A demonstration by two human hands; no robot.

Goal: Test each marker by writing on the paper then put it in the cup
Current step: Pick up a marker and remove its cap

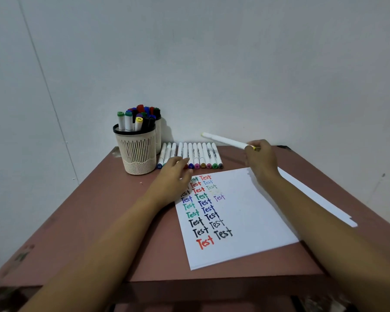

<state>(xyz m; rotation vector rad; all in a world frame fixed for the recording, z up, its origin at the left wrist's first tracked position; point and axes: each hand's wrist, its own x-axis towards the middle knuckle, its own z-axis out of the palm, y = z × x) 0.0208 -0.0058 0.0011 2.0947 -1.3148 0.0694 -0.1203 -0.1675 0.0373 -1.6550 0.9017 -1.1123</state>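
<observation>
Right hand (260, 161): fingers curled in a pinch on one end of the held marker (223, 140), by its yellow tip. The rest of the barrel sticks out up and to the left of the fingertips, in the air above the table (95, 221).
Held marker: a slim white barrel, probably light, stiff and smooth, so it could swivel or roll in a fingertip pinch. I cannot tell whether the far end is capped.
Where to hold: gripped at the end, the long free part can swing. A hold nearer the middle would likely steady it for the drop.
Left hand (173, 176): fingers straight and relaxed, grasping nothing, lying over the top-left corner of the paper (245, 217). I cannot tell whether the fingertips touch a marker.
Row of markers (198, 154): side by side right at the left fingertips, coloured ends toward them.
Cup (137, 154): just beyond and left of the left fingertips, well apart from the right fingers — already crowded with upright markers, so the next one needs a gap.
Paper: a thin sheet that would slide easily. The left hand on its corner probably pins it. Its "Test" columns fill the side nearer the left fingers.
</observation>
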